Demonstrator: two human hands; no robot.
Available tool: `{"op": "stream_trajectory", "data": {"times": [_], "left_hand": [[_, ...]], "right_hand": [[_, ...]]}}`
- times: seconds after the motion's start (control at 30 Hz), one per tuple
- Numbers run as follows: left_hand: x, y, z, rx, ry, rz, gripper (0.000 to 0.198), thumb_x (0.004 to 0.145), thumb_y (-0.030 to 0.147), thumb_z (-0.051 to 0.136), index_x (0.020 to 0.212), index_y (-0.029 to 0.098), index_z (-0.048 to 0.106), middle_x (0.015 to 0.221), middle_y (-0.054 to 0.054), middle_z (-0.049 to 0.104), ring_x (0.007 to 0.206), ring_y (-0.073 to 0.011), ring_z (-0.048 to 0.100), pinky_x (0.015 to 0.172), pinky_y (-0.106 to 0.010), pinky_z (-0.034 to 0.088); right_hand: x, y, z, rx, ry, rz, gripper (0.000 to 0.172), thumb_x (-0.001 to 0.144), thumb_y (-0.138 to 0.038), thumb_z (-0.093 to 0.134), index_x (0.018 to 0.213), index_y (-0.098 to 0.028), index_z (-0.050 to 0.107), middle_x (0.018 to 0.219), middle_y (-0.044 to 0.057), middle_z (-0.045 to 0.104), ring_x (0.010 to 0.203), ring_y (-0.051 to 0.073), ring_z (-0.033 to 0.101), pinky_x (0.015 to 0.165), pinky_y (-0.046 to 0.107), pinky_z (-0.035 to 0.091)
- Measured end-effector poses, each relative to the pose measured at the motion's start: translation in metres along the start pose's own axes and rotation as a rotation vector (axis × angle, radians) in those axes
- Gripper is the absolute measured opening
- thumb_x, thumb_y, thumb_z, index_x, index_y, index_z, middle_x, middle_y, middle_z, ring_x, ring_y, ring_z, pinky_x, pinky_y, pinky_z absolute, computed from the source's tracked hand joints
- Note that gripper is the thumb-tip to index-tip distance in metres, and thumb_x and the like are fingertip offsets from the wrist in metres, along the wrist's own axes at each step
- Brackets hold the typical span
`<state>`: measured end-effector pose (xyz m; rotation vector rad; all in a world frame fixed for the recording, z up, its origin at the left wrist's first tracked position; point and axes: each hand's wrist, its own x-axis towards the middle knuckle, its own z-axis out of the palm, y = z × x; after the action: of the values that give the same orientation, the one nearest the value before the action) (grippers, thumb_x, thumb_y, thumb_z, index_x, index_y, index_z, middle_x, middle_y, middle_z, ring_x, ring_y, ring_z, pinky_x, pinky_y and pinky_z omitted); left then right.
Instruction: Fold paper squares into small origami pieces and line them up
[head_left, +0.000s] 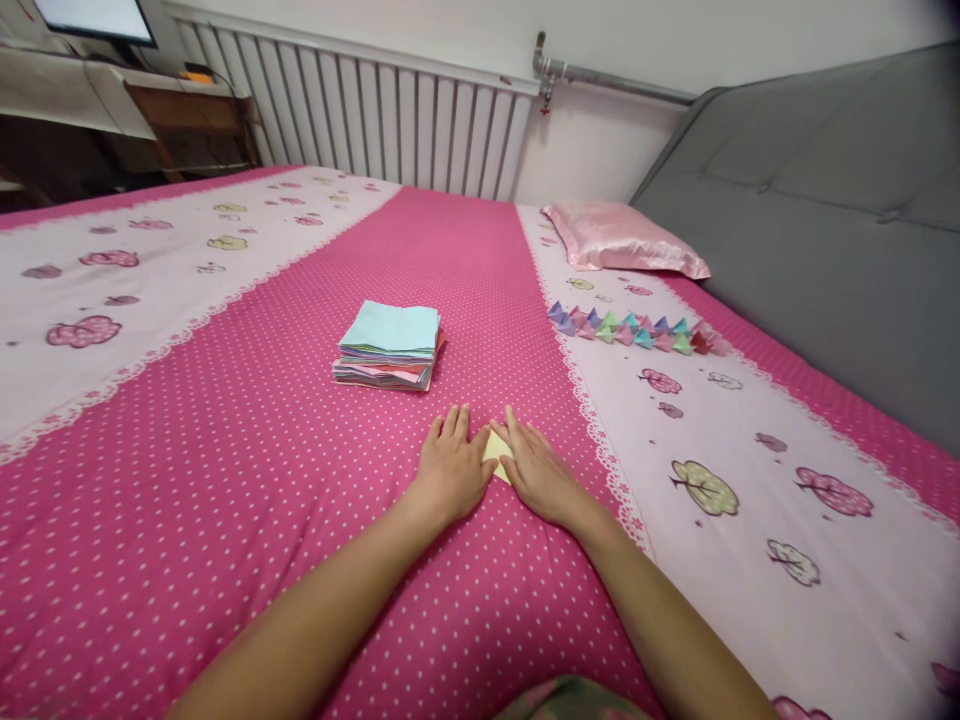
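Both hands lie flat, palms down, on the bed w/ a small yellow paper point(496, 452) pinched under them. Left hand point(450, 465) has its fingers straight and close together, tips on the paper's left edge. Right hand point(536, 470) is the same, fingers stretched out, covering the paper's right side. Neither hand curls around anything; they press, not grip. Only a small wedge of yellow shows btwn the 2 hands, so can't tell the paper's full shape or folds.

The paper sits on the pink dotted bedspread point(262, 450), near the middle strip's right border. Just beyond the hands, apart from them, is a stack of coloured paper squares point(390, 345), top sheet light blue. To the right, on the pale flower-print strip, a row of folded paper pieces point(637, 330) lies in a line, pieces touching, mixed purple, pink, green, blue. Further back is a pink satin pillow point(622, 238) next to the grey padded headboard point(825, 230). A white radiator point(375, 120) runs along the far wall; a monitor point(97, 18) sits top left.
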<state>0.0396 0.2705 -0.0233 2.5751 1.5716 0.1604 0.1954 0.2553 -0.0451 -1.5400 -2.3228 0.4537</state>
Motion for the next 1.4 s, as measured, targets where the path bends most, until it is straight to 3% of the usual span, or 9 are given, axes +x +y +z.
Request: {"op": "stream_trajectory", "data": {"times": [0.27, 0.43, 0.63, 0.8, 0.93, 1.1, 1.27, 1.4], "left_hand": [[-0.002, 0.0, -0.013, 0.014, 0.012, 0.063, 0.041, 0.084, 0.035, 0.042, 0.107, 0.008, 0.062, 0.136, -0.021, 0.039, 0.129, -0.0322, 0.029, 0.103, -0.044, 0.026], [-0.004, 0.0, -0.019, 0.031, 0.013, 0.086, 0.041, 0.083, 0.036, 0.042, 0.096, 0.006, 0.067, 0.122, -0.022, 0.053, 0.12, -0.0333, 0.041, 0.095, -0.043, 0.035], [-0.002, -0.004, -0.027, -0.007, -0.004, -0.025, 0.035, 0.079, 0.032, 0.043, 0.086, 0.009, 0.069, 0.088, -0.02, 0.065, 0.085, -0.031, 0.06, 0.072, -0.039, 0.043], [0.013, -0.019, -0.02, -0.185, 0.101, -0.135, 0.027, 0.075, 0.031, 0.05, 0.072, 0.013, 0.069, 0.071, -0.013, 0.066, 0.067, -0.0226, 0.06, 0.063, -0.031, 0.04], [0.023, -0.025, -0.007, -0.532, 0.098, 0.003, 0.02, 0.072, 0.026, 0.057, 0.082, 0.015, 0.07, 0.068, -0.004, 0.067, 0.058, -0.013, 0.055, 0.057, -0.023, 0.038], [0.022, -0.023, 0.001, -0.49, 0.02, 0.085, 0.021, 0.069, 0.015, 0.055, 0.081, 0.014, 0.072, 0.074, -0.006, 0.07, 0.063, -0.0146, 0.059, 0.06, -0.024, 0.04], [0.021, -0.023, 0.0, -0.461, -0.011, 0.095, 0.025, 0.069, 0.013, 0.052, 0.085, 0.015, 0.071, 0.076, -0.005, 0.07, 0.062, -0.0139, 0.059, 0.06, -0.023, 0.041], [0.021, -0.024, -0.001, -0.457, -0.022, 0.093, 0.026, 0.068, 0.013, 0.052, 0.085, 0.015, 0.071, 0.074, -0.005, 0.069, 0.06, -0.013, 0.057, 0.058, -0.023, 0.039]], "right_hand": [[-0.001, 0.001, 0.001, 0.013, 0.017, -0.026, 0.062, 0.09, -0.026, 0.028, 0.143, -0.016, -0.003, 0.142, 0.01, 0.036, 0.134, 0.021, 0.023, 0.109, 0.046, 0.02], [-0.001, 0.001, 0.001, 0.004, 0.016, -0.018, 0.057, 0.09, -0.027, 0.028, 0.143, -0.017, 0.009, 0.143, 0.01, 0.033, 0.134, 0.021, 0.021, 0.109, 0.046, 0.02], [-0.001, 0.001, -0.001, -0.004, 0.007, 0.001, 0.053, 0.09, -0.028, 0.029, 0.141, -0.015, 0.021, 0.148, 0.012, 0.02, 0.134, 0.022, 0.023, 0.11, 0.044, 0.02], [0.0, 0.001, -0.004, 0.003, -0.024, 0.029, 0.052, 0.091, -0.031, 0.027, 0.14, -0.013, 0.023, 0.148, 0.012, 0.018, 0.134, 0.024, 0.022, 0.11, 0.044, 0.018], [-0.001, 0.003, -0.002, 0.053, 0.007, -0.006, 0.058, 0.091, -0.038, 0.029, 0.143, -0.016, 0.012, 0.145, 0.011, 0.028, 0.134, 0.023, 0.022, 0.11, 0.046, 0.019], [0.0, 0.008, -0.002, 0.147, 0.04, -0.046, 0.076, 0.085, -0.047, 0.045, 0.143, -0.019, 0.005, 0.14, 0.011, 0.037, 0.134, 0.024, 0.022, 0.109, 0.049, 0.019], [-0.002, 0.017, -0.014, 0.405, -0.035, -0.032, 0.079, 0.082, -0.03, 0.054, 0.143, -0.025, 0.004, 0.14, 0.008, 0.038, 0.133, 0.022, 0.027, 0.107, 0.047, 0.023], [-0.005, 0.024, -0.02, 0.518, 0.011, 0.0, 0.077, 0.079, -0.013, 0.051, 0.142, -0.029, 0.01, 0.133, 0.004, 0.048, 0.129, 0.02, 0.035, 0.106, 0.045, 0.026]]}}
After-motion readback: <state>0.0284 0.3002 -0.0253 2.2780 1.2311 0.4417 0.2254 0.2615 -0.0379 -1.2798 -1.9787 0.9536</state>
